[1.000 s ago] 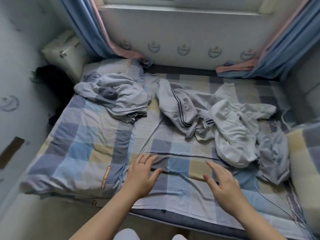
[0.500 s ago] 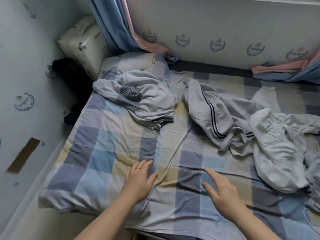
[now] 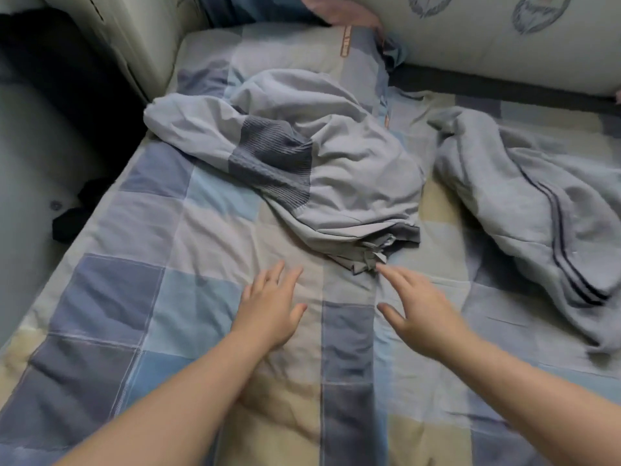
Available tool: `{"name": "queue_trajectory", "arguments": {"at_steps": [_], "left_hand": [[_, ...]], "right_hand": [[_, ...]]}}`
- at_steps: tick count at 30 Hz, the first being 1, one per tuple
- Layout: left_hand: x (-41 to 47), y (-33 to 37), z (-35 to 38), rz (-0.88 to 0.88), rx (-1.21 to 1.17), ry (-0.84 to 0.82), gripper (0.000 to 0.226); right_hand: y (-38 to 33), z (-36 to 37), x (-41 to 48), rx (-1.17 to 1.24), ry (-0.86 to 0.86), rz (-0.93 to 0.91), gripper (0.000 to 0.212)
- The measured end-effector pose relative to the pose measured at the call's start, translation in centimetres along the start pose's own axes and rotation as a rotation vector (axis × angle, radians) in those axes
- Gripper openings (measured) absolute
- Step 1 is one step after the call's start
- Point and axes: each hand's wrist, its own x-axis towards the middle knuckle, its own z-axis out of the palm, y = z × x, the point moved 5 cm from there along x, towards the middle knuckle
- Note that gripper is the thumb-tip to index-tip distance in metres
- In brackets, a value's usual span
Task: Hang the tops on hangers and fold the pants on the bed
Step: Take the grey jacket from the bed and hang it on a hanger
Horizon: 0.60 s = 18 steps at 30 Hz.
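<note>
Two hands out over the bed (image 3: 111,230), both empty. Your left hand (image 3: 268,307) is palm down, low on the checked sheet (image 3: 346,331), fingers (image 3: 276,276) straight and a little spread, holding nothing; contact with the sheet, can't tell. Your right hand (image 3: 421,309) is palm down too, fingers (image 3: 396,279) straight and fanned wide, thumb out to the side, also holding nothing. Its forefinger tip sits right at the bunched hem of the grey garment (image 3: 336,169): touching or just short, can't tell. That garment lies crumpled in a heap mid-bed, toward the far end, with a darker ribbed patch (image 3: 272,163) facing up. Top or pants, can't tell from the crumple. A second grey garment (image 3: 524,196), the one with dark stripes (image 3: 556,230) down it, lies rumpled at the right side of the bed, apart from the first with bare sheet between them and well clear of both your hands. Blue and pink curtain (image 3: 255,10) hangs at the far end, next to the padded wall (image 3: 470,45) with emblems. A pale box (image 3: 134,35) stands at the far left corner beside the bed. A dark thing (image 3: 72,220) lies off the bed's left edge; too blurred to name.
</note>
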Motion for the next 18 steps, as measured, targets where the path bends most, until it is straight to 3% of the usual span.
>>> {"name": "queue_trajectory", "arguments": {"at_steps": [4, 7, 10, 14, 18], "left_hand": [[10.4, -2.8, 1.7, 0.008, -0.133, 0.121, 0.085], [16.3, -4.5, 2.4, -0.001, -0.113, 0.196, 0.089], [19.7, -6.1, 3.2, -0.047, -0.083, 0.266, 0.071], [21.4, -6.5, 3.7, -0.085, -0.124, 0.351, 0.04], [21.3, -6.2, 3.2, -0.134, -0.174, 0.36, 0.025]], "right_hand": [[-2.9, 4.3, 10.9, -0.11, 0.161, -0.078, 0.077], [-4.2, 7.0, 17.1, -0.179, 0.16, -0.067, 0.081], [-3.2, 9.0, 20.7, -0.181, 0.131, -0.032, 0.069], [-2.5, 10.6, 22.4, -0.199, 0.261, -0.118, 0.047], [-2.5, 10.6, 22.7, -0.183, 0.22, -0.115, 0.043]]}}
